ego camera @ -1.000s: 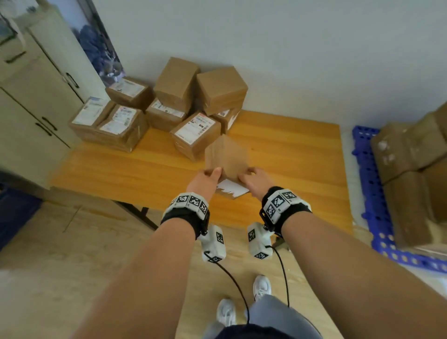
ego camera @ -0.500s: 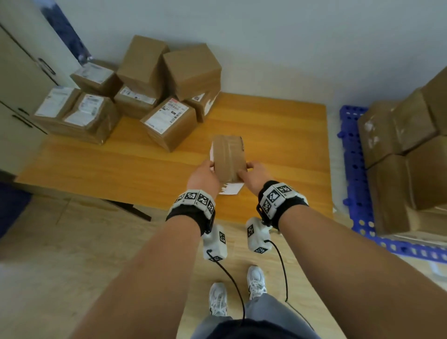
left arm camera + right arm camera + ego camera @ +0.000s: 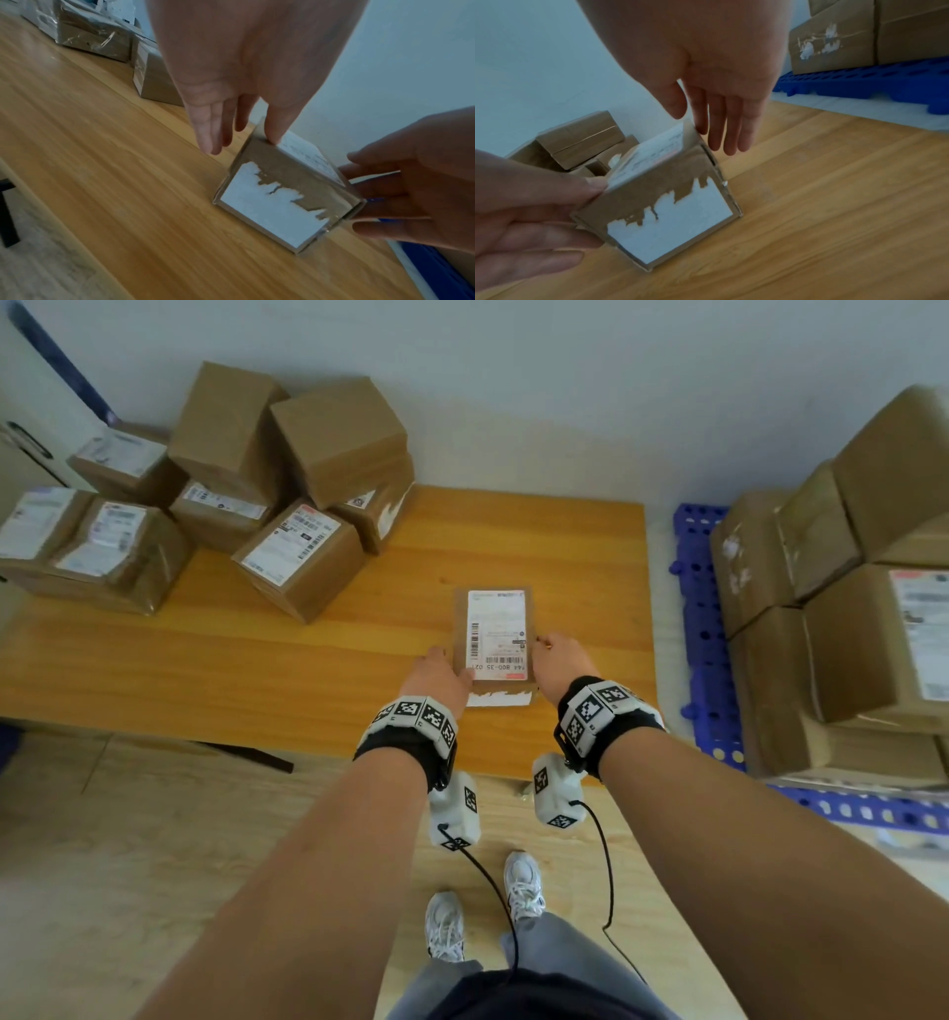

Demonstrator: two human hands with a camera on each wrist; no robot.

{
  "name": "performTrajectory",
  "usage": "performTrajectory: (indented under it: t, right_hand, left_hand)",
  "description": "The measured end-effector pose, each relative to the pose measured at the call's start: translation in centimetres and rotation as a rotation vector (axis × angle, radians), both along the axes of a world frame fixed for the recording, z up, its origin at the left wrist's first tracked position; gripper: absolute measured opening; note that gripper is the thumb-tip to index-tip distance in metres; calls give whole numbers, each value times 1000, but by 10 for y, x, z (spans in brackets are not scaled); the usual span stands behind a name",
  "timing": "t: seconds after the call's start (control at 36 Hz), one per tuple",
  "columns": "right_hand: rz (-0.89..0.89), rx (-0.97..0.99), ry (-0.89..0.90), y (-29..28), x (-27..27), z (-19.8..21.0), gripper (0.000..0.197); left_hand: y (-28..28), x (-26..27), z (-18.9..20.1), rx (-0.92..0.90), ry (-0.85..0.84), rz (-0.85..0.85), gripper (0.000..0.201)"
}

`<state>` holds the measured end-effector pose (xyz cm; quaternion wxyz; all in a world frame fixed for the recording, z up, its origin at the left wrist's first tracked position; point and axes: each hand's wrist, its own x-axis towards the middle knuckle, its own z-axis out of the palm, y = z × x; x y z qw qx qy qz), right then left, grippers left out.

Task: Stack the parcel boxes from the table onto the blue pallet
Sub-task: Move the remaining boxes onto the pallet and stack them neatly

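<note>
A small brown parcel box [image 3: 495, 634] with a white shipping label on top stands near the right front of the wooden table [image 3: 257, 670]. A torn white label covers its near face [image 3: 270, 209] [image 3: 670, 229]. My left hand [image 3: 441, 672] lies against its left side with straight fingers, the thumb touching the top edge [image 3: 272, 134]. My right hand [image 3: 557, 654] flanks its right side with straight fingers [image 3: 729, 130]. The blue pallet [image 3: 703, 608] lies on the floor to the right of the table.
Several more parcel boxes [image 3: 303, 557] are piled at the table's back left. Large cartons [image 3: 847, 634] are stacked on the pallet, two or three layers high. A cream cabinet [image 3: 25, 439] stands far left. My feet are on the wooden floor below the table's front edge.
The box was turned over between my hands: its plain taped side faced up before, and its labelled face now points up. The box also came down toward the table.
</note>
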<state>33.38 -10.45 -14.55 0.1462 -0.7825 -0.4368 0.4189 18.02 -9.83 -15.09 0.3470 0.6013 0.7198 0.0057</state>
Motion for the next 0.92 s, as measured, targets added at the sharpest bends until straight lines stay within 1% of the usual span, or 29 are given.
performTrajectory:
  t: [0.14,0.25,0.33,0.42,0.5,0.56,0.64,0.69,0.78,0.83,0.86,0.92]
  right_hand:
    - [60,-54,37,-5,11,-4,39]
    - [80,-61,85,-5,17,-5,47]
    - [95,-61,154,1,24,-2,54]
    - [156,-79,173,8,24,2,60]
    - [199,-95,168,14,19,3,55]
    - [222,-94,165,15,14,4,51]
    - [257,-65,150,17,9,3,46]
    - [263,-30,127,18,8,0,47]
    - [217,5,121,19,10,-5,51]
    - [180,21,97,19,13,-7,49]
    - [169,31,74,18,16,-8,49]
    - [151,37,46,14,22,-9,55]
  left_hand:
    - [-1,14,-3,21,-33,6,34]
    - [-1,19,-2,8,9,29,31]
    - [1,21,-1,38,15,105,42]
    - [7,19,3,138,47,155,54]
    - [16,13,5,200,95,85,66]
    - [20,8,7,185,144,-32,68]
    - [23,6,3,157,206,-184,60]
    - [18,6,0,138,201,-204,54]
    - [9,5,-2,126,263,-157,44]
    - [3,5,-4,88,292,-118,42]
    - [0,5,-5,67,274,-87,42]
    - [-5,6,-9,32,222,-36,41]
